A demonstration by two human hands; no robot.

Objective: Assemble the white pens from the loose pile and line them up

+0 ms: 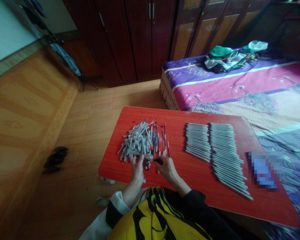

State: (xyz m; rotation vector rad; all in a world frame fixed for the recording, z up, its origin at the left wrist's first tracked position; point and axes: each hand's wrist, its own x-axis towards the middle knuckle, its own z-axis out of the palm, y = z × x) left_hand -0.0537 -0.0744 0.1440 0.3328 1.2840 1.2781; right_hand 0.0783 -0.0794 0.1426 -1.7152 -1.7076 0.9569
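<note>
Over the near edge of a red tabletop (202,186), my left hand (137,168) and my right hand (168,168) both hold one slim pen (145,156), which lies roughly level between them. Its dark tip sits in my right fingers. Just beyond my hands lies a loose heap of white pen barrels (137,140), with thin dark refills (158,141) scattered beside it. To the right, finished pens lie side by side in two neat rows (197,141) (226,156).
A bed with a purple and pink quilt (240,86) borders the table on the right, with a heap of cloth (227,58) on it and a pixelated object (263,170) near the table's edge. Dark slippers (55,160) lie on the wooden floor at left; a wardrobe (140,36) stands behind.
</note>
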